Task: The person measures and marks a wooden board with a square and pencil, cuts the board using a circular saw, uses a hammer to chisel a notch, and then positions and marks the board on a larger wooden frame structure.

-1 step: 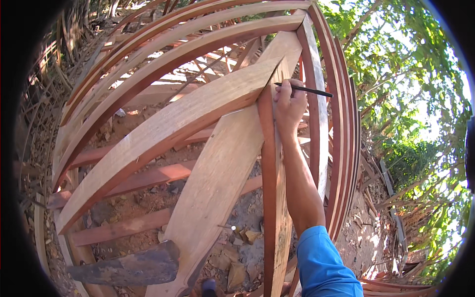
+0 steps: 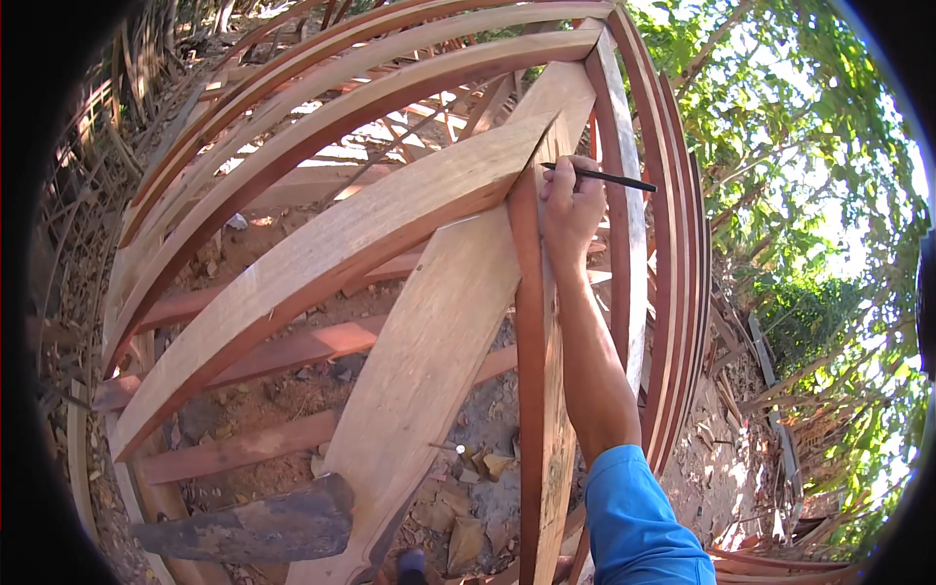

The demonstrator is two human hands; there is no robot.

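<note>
My right hand is closed around a thin black pencil. Its tip touches or nearly touches the pale top face of a straight timber, just below where a curved timber meets it at an angle. The pencil's back end sticks out to the right. From the lower right my arm comes in, with a blue sleeve. Beneath the curved timber, a wide pale plank slants down to the lower left. My left hand is not in the picture.
More curved frame timbers arch behind at the left, and several stand close together at the right. Reddish crosspieces span the leaf-strewn ground. A dark weathered board lies at lower left. Green foliage fills the right side.
</note>
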